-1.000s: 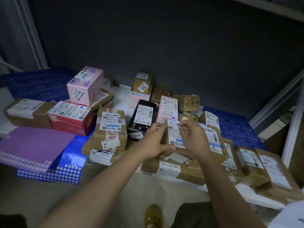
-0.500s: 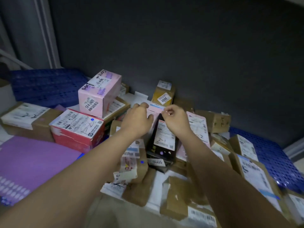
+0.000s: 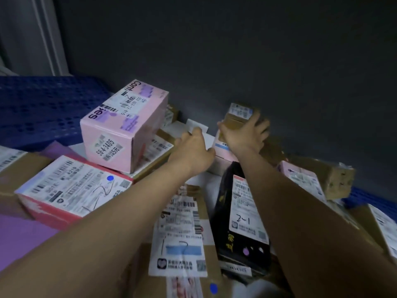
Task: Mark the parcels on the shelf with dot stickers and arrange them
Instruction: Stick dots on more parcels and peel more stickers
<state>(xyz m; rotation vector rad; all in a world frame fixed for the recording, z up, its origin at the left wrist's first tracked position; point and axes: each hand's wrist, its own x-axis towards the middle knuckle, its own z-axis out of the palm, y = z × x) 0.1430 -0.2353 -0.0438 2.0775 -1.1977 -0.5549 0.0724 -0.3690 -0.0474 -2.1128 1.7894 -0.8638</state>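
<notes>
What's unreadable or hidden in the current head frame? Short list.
- Small brown parcel: motion-blurred, and the right hand covers its front, so whether it bears a dot cannot be told.
- Left hand: fingertips face away; contact with the white box unclear.
- Black parcel: right forearm hides its right edge.
- Red parcel: label print too small and dim to read.

Two bare arms reached over a shelf crowded with parcels

At the upper right of centre a small brown box (image 3: 238,119) is gripped by the right hand (image 3: 243,137); just left of it the left hand (image 3: 194,154) is held with fingers loosely curled; a pink box (image 3: 124,125) is stacked at left; a blue dot (image 3: 110,178) is seen on the red parcel (image 3: 71,194); a black parcel (image 3: 240,224) marked 2-1 is laid between the forearms.
</notes>
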